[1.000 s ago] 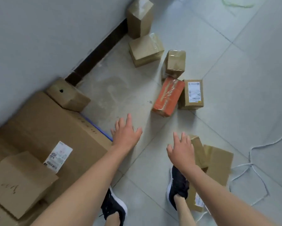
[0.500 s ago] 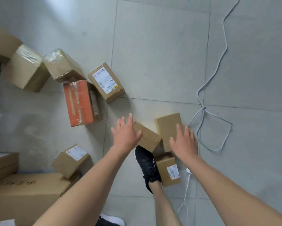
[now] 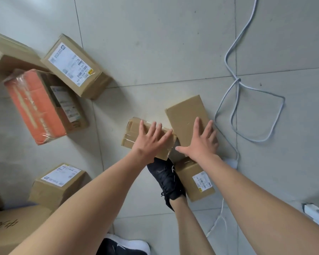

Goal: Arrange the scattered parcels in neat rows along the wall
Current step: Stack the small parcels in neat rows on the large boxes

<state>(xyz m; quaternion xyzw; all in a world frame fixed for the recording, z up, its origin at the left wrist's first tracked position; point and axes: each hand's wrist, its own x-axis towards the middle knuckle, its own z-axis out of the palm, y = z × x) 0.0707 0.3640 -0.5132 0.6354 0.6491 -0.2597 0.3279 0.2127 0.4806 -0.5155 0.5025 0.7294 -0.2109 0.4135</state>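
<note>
1. Currently, the left hand [image 3: 151, 138] lies over a taped parcel [image 3: 134, 133] at frame centre, fingers straight and spread.
2. The right hand [image 3: 201, 142], fingers equally wide, covers a plain parcel [image 3: 186, 116] just beside it.
3. Neither hand grips anything.
4. The orange parcel [image 3: 35, 107] and a labelled parcel [image 3: 74, 67] lie askew at upper left. No row shows, so most arranging appears left to do.

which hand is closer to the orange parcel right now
Left. The left hand is spread over a taped box, with bare floor between it and the orange parcel. The right hand is farther right, over a plain box.
</note>
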